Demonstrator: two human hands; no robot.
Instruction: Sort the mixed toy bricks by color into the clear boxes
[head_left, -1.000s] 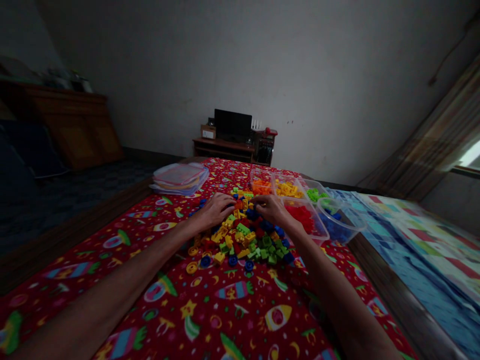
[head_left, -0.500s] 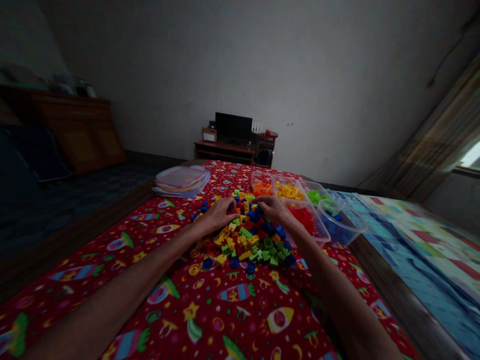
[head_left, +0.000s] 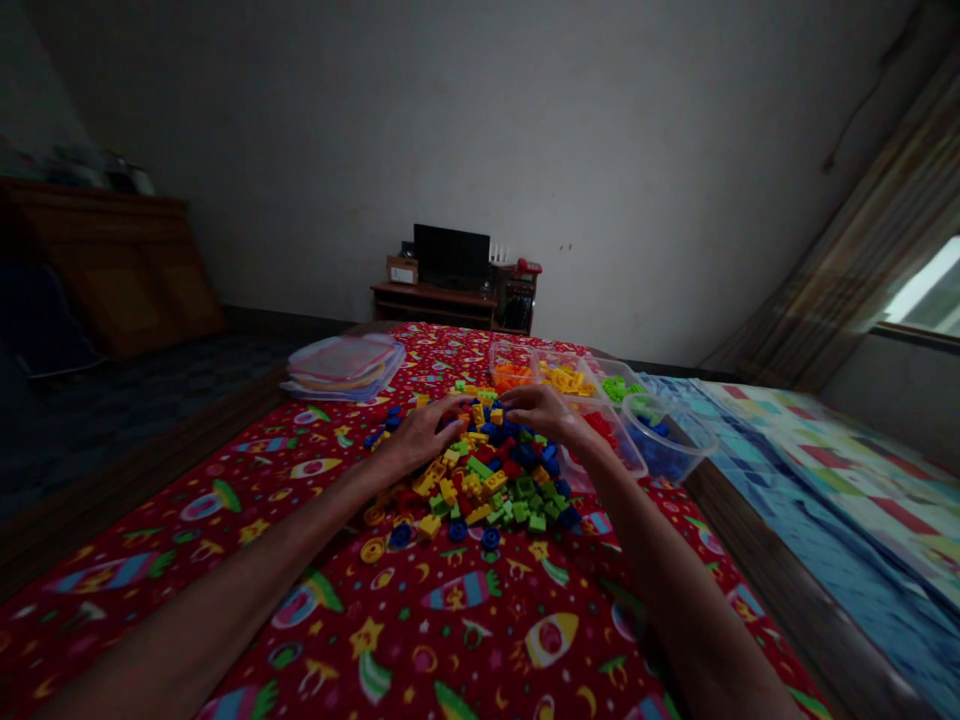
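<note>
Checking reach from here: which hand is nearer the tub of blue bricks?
Right. The right hand is just left of the tub; the left hand is farther away, beyond the brick pile.

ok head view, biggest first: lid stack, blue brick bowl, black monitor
Lid stack, then blue brick bowl, then black monitor, smallest as seen; the monitor stands much farther away, so its real size is unsure.

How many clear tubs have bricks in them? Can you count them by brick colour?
Orange brick tub: 1
Yellow brick tub: 1
Lime green brick tub: 1
Red brick tub: 1
Blue brick tub: 1
Total: 5
</note>
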